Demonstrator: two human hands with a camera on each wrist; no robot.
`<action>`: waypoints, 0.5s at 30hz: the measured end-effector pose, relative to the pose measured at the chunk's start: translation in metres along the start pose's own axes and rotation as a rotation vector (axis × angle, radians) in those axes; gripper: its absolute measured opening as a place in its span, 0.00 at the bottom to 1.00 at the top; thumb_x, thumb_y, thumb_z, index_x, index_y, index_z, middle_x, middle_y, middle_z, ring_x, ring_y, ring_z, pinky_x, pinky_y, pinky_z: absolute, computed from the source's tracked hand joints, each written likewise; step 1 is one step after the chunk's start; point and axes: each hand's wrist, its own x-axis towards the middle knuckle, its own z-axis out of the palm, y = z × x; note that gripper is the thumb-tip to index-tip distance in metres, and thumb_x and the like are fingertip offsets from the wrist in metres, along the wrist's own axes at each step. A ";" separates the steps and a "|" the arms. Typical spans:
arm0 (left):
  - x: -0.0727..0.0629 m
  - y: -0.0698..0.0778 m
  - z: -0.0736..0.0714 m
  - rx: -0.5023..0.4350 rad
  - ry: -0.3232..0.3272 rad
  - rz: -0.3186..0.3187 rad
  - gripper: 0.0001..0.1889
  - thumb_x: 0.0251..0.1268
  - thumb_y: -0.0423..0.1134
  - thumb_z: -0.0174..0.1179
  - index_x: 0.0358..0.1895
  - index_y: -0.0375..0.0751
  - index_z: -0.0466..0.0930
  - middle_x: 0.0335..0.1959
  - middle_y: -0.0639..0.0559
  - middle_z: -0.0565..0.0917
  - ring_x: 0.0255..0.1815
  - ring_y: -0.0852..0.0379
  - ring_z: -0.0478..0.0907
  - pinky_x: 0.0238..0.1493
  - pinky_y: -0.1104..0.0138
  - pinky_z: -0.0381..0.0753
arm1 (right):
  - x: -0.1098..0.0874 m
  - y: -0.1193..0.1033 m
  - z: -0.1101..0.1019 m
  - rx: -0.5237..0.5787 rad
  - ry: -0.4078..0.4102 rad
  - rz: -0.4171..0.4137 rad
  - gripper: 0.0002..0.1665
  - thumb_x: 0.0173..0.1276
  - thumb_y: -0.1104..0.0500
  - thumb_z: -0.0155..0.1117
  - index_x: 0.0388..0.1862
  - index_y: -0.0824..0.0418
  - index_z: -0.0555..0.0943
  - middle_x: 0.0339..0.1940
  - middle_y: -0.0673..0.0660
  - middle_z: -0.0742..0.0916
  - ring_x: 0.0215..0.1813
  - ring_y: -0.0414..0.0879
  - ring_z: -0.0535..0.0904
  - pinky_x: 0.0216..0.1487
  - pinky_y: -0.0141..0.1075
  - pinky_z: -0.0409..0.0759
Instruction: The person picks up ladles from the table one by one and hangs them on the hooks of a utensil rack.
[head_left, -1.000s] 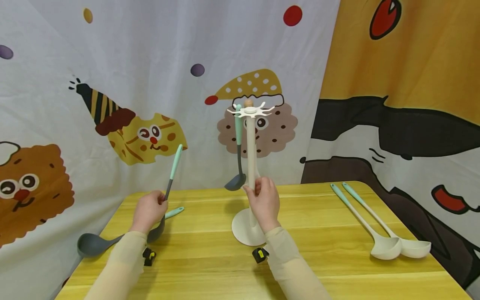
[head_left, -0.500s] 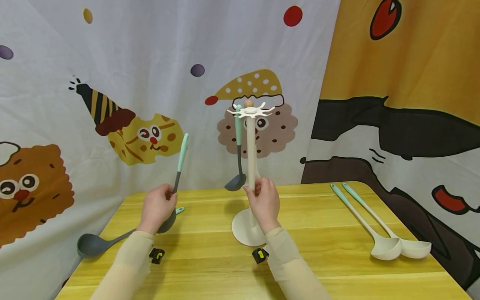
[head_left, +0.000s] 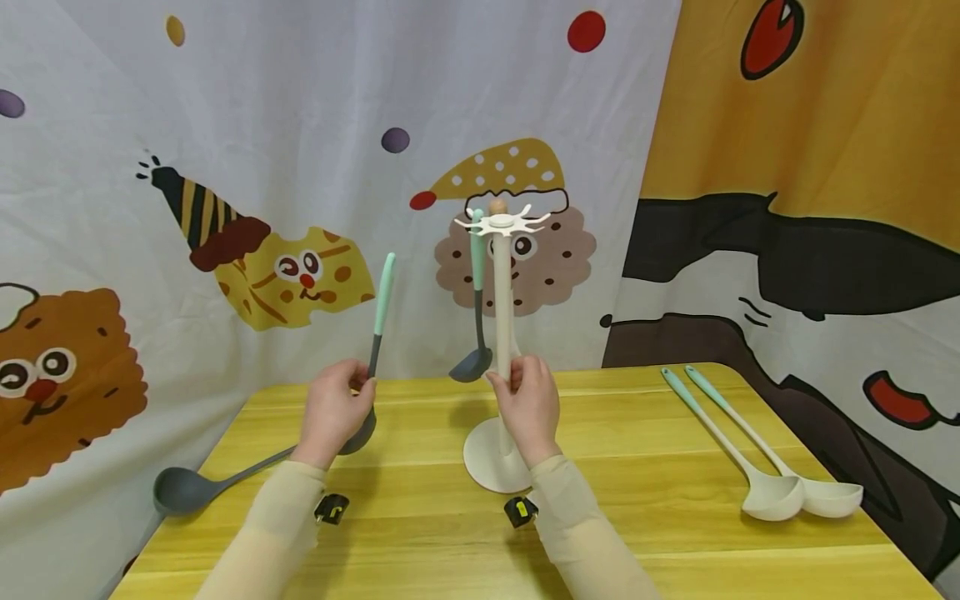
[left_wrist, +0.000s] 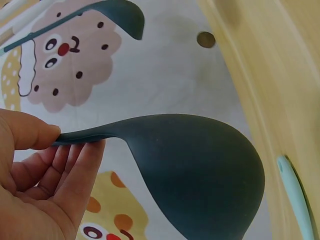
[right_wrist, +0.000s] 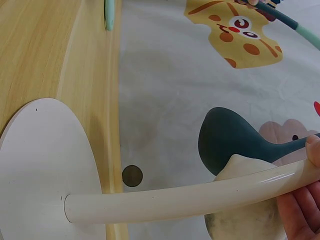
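My left hand [head_left: 333, 412] pinches a dark grey ladle [head_left: 383, 300] by its shaft just above the bowl. The mint handle points up, leaning slightly right; in the left wrist view the ladle's bowl [left_wrist: 200, 165] fills the middle. With thumb and fingers, my right hand [head_left: 528, 408] grips the pole of a white utensil stand [head_left: 502, 308]. From the left side of its hooked top hangs another grey ladle [head_left: 472, 365] with a mint handle. Behind the pole, a white bowl-shaped utensil head [right_wrist: 245, 167] shows in the right wrist view, partly hidden.
On the table's left lies a third grey ladle [head_left: 183, 492], its handle partly hidden by my left arm. Two white ladles [head_left: 772, 497] with mint handle ends lie side by side at the right. A cartoon-printed cloth [head_left: 322, 167] hangs behind the table [head_left: 630, 467].
My left hand has moved right and slightly up with the grey ladle, bringing it closer to the stand. My right hand stays on the pole.
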 end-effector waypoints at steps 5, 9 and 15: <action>0.000 0.008 0.001 -0.030 0.012 0.008 0.03 0.62 0.30 0.65 0.35 0.34 0.81 0.31 0.44 0.82 0.35 0.45 0.80 0.37 0.52 0.81 | 0.001 0.000 0.000 0.004 0.003 0.001 0.17 0.60 0.56 0.76 0.35 0.61 0.76 0.29 0.54 0.79 0.30 0.48 0.76 0.29 0.40 0.75; 0.001 0.013 0.002 -0.047 0.038 0.016 0.03 0.62 0.31 0.65 0.35 0.35 0.80 0.31 0.45 0.82 0.36 0.45 0.81 0.37 0.51 0.81 | 0.001 0.000 -0.001 0.006 0.002 0.001 0.17 0.60 0.55 0.76 0.35 0.61 0.76 0.29 0.54 0.79 0.30 0.48 0.76 0.29 0.40 0.75; 0.004 0.023 0.004 -0.087 0.075 0.032 0.03 0.62 0.31 0.65 0.35 0.35 0.81 0.33 0.44 0.83 0.38 0.44 0.83 0.38 0.52 0.83 | 0.001 -0.001 -0.001 0.010 -0.008 0.005 0.17 0.61 0.55 0.76 0.35 0.61 0.76 0.30 0.54 0.79 0.30 0.48 0.76 0.29 0.39 0.76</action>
